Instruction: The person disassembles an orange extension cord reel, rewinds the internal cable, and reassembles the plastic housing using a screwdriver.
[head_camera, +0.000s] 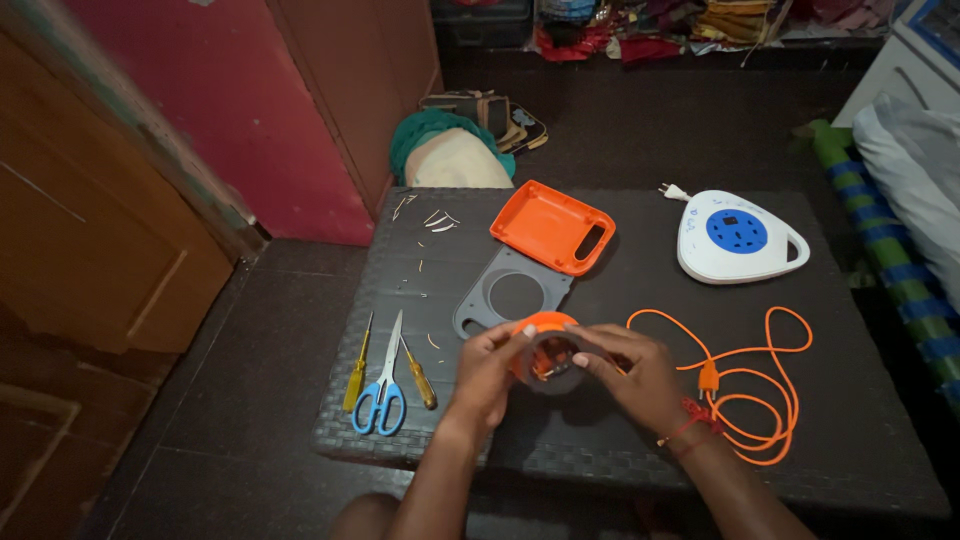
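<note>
Both hands hold a round orange and grey reel part (547, 352) just above the dark table (640, 450), with small wires showing in its open middle. My left hand (488, 368) grips its left side. On its right side, my right hand (632, 372) has fingers over the rim. An orange cable (752, 385) runs from under my right hand and lies looped on the table to the right. Beyond the hands lie a grey plate with a round hole (512, 293) and an orange cover (552, 226).
Blue-handled scissors (383, 385) lie between two yellow-handled screwdrivers (358, 368) (419, 375) at the table's left. A white and blue extension box (735, 236) sits far right. Wire scraps (437, 221) are scattered at the back left. A rolled mat (880, 240) borders the right.
</note>
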